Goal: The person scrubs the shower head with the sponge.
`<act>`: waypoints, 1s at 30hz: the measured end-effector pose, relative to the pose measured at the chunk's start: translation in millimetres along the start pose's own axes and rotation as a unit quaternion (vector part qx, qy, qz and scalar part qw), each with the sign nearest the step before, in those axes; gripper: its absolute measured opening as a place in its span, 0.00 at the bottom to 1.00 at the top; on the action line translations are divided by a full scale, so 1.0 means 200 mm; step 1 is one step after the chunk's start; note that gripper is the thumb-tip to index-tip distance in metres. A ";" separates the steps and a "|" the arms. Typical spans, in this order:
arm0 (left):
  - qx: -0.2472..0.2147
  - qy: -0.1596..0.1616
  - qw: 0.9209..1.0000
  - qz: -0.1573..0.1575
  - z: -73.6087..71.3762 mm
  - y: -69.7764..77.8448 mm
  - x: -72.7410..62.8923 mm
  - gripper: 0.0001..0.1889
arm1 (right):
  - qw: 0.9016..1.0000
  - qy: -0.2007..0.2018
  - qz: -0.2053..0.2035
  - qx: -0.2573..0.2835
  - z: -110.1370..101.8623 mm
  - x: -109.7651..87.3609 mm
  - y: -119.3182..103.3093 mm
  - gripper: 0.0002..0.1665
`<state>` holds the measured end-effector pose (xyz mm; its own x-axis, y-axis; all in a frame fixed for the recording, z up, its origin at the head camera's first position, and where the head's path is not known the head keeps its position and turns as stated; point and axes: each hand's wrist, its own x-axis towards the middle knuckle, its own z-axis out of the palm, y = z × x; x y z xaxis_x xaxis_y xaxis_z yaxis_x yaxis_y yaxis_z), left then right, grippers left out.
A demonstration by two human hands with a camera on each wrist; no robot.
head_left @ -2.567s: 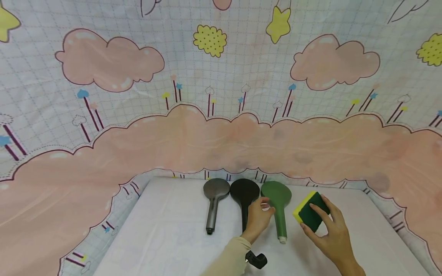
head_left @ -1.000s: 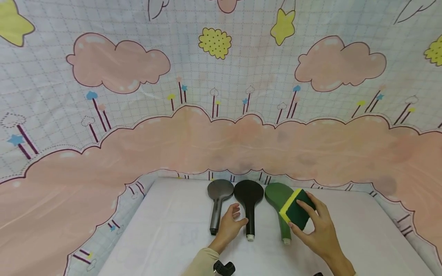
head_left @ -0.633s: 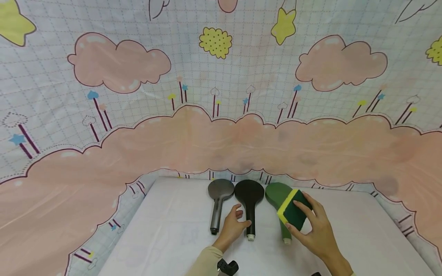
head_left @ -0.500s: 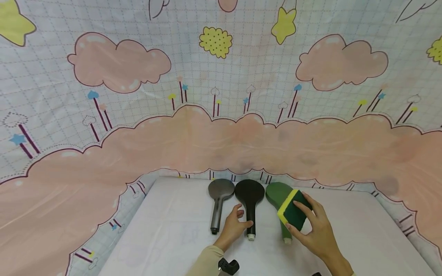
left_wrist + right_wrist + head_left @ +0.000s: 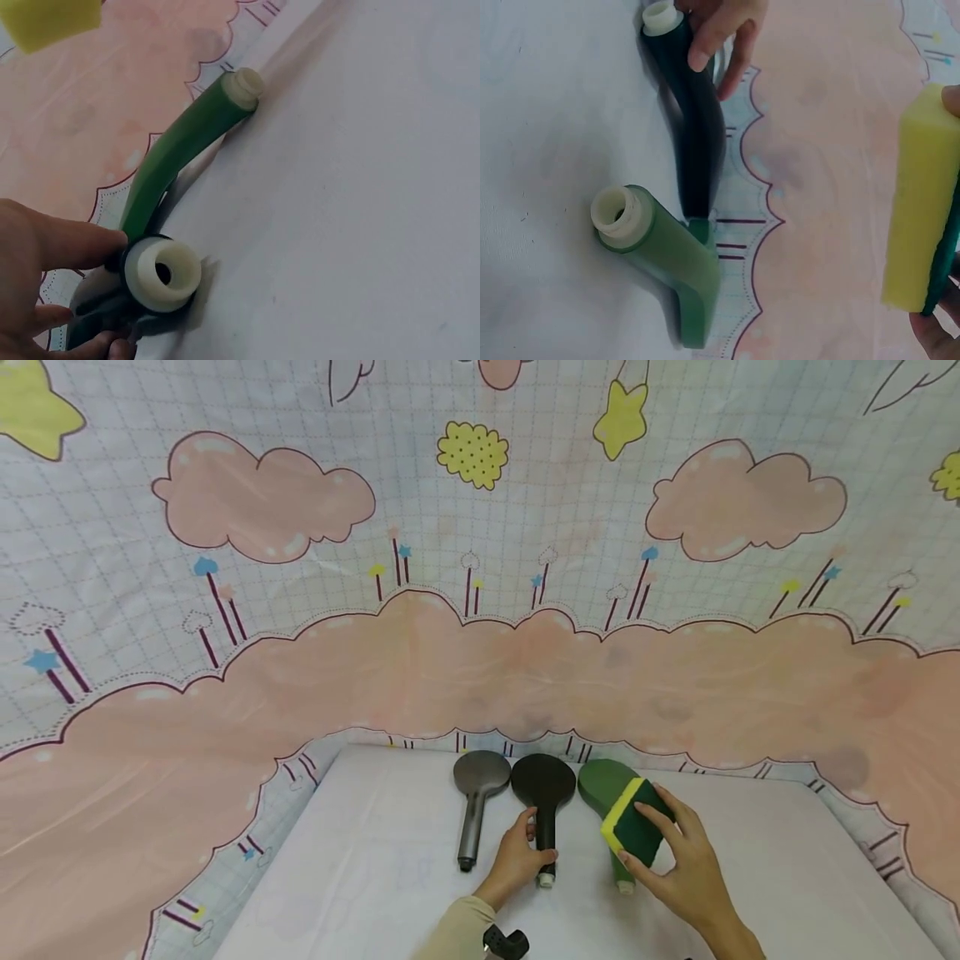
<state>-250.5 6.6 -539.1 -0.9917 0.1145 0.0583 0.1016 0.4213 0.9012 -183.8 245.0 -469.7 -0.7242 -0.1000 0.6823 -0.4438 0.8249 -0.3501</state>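
Note:
Three shower heads lie in a row on the white table: grey (image 5: 481, 772), black (image 5: 543, 779) and green (image 5: 602, 783). My left hand (image 5: 516, 858) pinches the black one's handle, thumb on the near side and fingers round the other. Its white threaded end (image 5: 163, 276) points at the left wrist camera. My right hand (image 5: 692, 877) holds a sponge (image 5: 639, 828), yellow with a dark green scouring side, between thumb and fingers. In the head view the sponge overlaps the green shower head's handle. The right wrist view shows the yellow side (image 5: 924, 202) raised beside that handle (image 5: 679, 266).
The white table (image 5: 360, 860) stretches to both sides of the row. Behind its far edge hangs a printed cloth (image 5: 450, 677) with clouds and stars. A black wrist device (image 5: 506, 942) sits at my left sleeve.
My left hand has left its earlier place between the black and green shower heads and come onto the black handle from the left. My right hand has carried the sponge leftward, over the green one.

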 end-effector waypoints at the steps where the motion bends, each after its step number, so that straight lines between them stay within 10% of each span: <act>1: -0.005 -0.001 1.000 -0.003 0.00 0.00 0.00 0.41 | 1.000 0.000 0.000 -0.002 0.00 -0.01 0.00 0.43; 15: -0.108 -0.012 0.993 -0.047 -0.02 0.03 0.01 0.44 | 1.000 0.007 -0.020 0.008 -0.01 0.00 0.01 0.44; 30: -0.248 -0.085 0.962 -0.080 -0.05 0.00 0.02 0.34 | 1.000 0.005 -0.012 0.011 -0.02 0.01 -0.01 0.43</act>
<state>-254.9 -2.2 -534.5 -0.9602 0.2463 -0.1315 -0.1434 -0.0311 0.9892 -183.0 245.4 -465.6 -0.7087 -0.1136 0.6963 -0.4722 0.8096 -0.3486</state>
